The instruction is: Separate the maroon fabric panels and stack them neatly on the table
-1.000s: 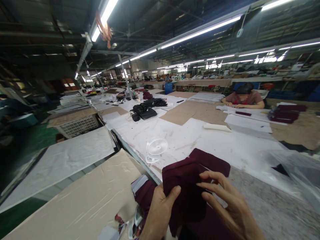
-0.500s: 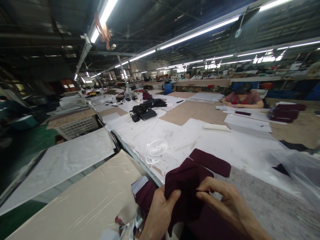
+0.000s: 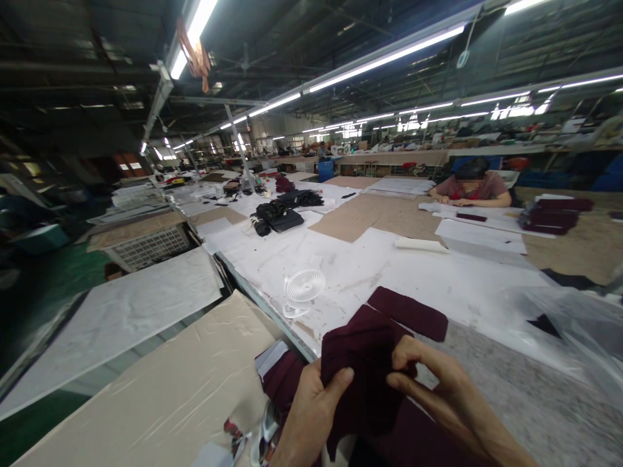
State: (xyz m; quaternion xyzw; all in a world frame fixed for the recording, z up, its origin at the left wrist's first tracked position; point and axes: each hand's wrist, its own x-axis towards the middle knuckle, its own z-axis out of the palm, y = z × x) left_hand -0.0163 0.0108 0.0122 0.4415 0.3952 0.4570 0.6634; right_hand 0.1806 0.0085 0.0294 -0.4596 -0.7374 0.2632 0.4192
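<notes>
Dark maroon fabric (image 3: 360, 350) hangs between my two hands above the near edge of the table. My left hand (image 3: 316, 402) is closed on its left side, with the thumb lying on top of the cloth. The fingers of my right hand (image 3: 428, 376) pinch the fabric's right edge. Just beyond lies a flat maroon fabric strip (image 3: 409, 313) on the table. A folded maroon stack with pale pieces (image 3: 282, 376) is left of my left hand. The lower part of the held cloth merges with dark maroon material below, so its end is hard to make out.
A small white fan (image 3: 304, 285) stands on the white-covered table (image 3: 350, 259). Black folded cloth (image 3: 280, 217) lies farther back. Across the table, a person (image 3: 472, 185) leans over papers near a maroon stack (image 3: 555, 215). Clear plastic sheeting (image 3: 579, 331) lies at the right.
My right hand has shifted slightly right, drawing the pinched fabric edge with it. My left hand stays nearly in place on the cloth. The camera view has shifted slightly.
</notes>
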